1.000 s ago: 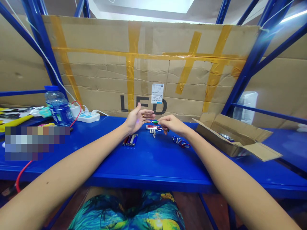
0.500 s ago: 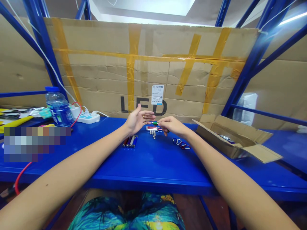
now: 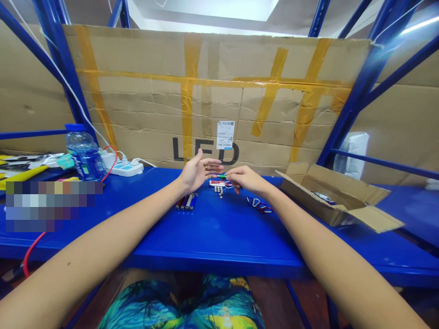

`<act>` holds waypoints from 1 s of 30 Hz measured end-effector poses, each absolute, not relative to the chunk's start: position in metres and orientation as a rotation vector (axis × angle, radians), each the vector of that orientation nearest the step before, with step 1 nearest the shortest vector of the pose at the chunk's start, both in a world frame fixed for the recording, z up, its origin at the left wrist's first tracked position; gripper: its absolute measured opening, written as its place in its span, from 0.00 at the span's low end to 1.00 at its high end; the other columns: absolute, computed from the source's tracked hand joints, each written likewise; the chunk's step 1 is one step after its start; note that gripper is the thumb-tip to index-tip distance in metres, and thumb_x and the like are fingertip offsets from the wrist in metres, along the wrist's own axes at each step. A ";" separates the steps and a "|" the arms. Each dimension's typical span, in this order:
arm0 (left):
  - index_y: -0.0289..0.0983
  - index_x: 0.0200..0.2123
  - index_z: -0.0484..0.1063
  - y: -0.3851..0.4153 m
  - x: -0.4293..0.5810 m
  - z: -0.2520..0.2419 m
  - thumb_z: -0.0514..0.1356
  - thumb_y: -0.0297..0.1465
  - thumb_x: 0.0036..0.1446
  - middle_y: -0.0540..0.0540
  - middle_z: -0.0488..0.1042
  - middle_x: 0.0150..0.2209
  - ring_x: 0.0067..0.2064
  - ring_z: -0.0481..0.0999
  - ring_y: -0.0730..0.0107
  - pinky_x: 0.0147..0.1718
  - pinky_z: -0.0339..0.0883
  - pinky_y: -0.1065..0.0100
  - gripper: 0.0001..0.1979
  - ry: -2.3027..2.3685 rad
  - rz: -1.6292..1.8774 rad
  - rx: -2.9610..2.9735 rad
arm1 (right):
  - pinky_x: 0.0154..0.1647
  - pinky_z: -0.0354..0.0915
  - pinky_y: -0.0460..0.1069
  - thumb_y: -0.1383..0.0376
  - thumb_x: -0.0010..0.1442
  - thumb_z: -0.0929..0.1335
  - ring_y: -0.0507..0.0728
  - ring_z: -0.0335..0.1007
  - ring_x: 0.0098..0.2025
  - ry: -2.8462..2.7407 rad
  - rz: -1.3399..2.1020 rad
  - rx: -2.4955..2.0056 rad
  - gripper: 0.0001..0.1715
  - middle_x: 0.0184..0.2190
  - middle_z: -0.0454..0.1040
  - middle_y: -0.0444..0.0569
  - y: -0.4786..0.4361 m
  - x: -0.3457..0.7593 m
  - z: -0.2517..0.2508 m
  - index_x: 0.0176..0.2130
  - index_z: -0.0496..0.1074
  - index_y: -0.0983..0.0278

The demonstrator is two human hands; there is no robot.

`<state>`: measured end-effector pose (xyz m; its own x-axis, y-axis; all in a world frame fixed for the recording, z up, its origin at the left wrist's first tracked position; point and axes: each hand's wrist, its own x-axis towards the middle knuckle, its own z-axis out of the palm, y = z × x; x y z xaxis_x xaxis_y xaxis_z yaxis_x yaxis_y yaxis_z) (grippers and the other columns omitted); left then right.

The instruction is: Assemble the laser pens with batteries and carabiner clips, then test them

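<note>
My right hand (image 3: pixel 247 179) pinches a small green keychain flashlight (image 3: pixel 221 176) and points its tip at the palm of my left hand (image 3: pixel 196 172). The left hand is held up with its fingers stretched out and nothing in it. Under my hands on the blue shelf (image 3: pixel 219 233) lie a red flashlight (image 3: pixel 217 183) and some small silver parts (image 3: pixel 218 190). A row of several red and blue flashlights (image 3: pixel 187 201) lies just in front of my left wrist. A few carabiner clips (image 3: pixel 259 204) lie in front of my right wrist.
An open cardboard box (image 3: pixel 338 195) sits at the right. At the left stand a water bottle (image 3: pixel 83 154) and a white power strip (image 3: pixel 124 168) with a red cable (image 3: pixel 32 249). A taped cardboard sheet (image 3: pixel 212 96) marked LED forms the back wall between blue rack posts.
Almost nothing: both hands hold the same pose, the flashlight's tip still aimed at the left palm; the view has shifted very slightly.
</note>
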<state>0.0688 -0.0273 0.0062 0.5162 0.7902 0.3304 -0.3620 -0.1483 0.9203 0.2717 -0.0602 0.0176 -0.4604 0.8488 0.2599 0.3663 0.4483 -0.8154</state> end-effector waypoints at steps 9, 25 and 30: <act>0.34 0.42 0.77 -0.026 0.068 0.006 0.45 0.58 0.57 0.38 0.79 0.44 0.52 0.73 0.50 0.52 0.63 0.53 0.36 0.403 1.036 1.422 | 0.21 0.60 0.48 0.63 0.55 0.65 0.49 0.57 0.17 -2.011 0.907 -1.014 0.14 0.15 0.57 0.39 -0.057 0.273 0.015 0.20 0.62 0.63; 0.33 0.42 0.77 -0.027 0.068 0.006 0.46 0.60 0.56 0.35 0.79 0.44 0.52 0.73 0.47 0.53 0.62 0.52 0.38 0.421 1.052 1.379 | 0.20 0.61 0.47 0.65 0.54 0.65 0.49 0.57 0.17 -2.030 0.908 -1.016 0.14 0.15 0.57 0.39 -0.062 0.271 0.019 0.19 0.60 0.62; 0.34 0.43 0.77 -0.025 0.068 0.006 0.45 0.61 0.55 0.36 0.78 0.45 0.54 0.72 0.48 0.52 0.63 0.52 0.38 0.417 1.031 1.410 | 0.20 0.61 0.48 0.66 0.54 0.64 0.49 0.57 0.17 -2.024 0.912 -1.013 0.15 0.15 0.57 0.39 -0.064 0.271 0.020 0.19 0.60 0.62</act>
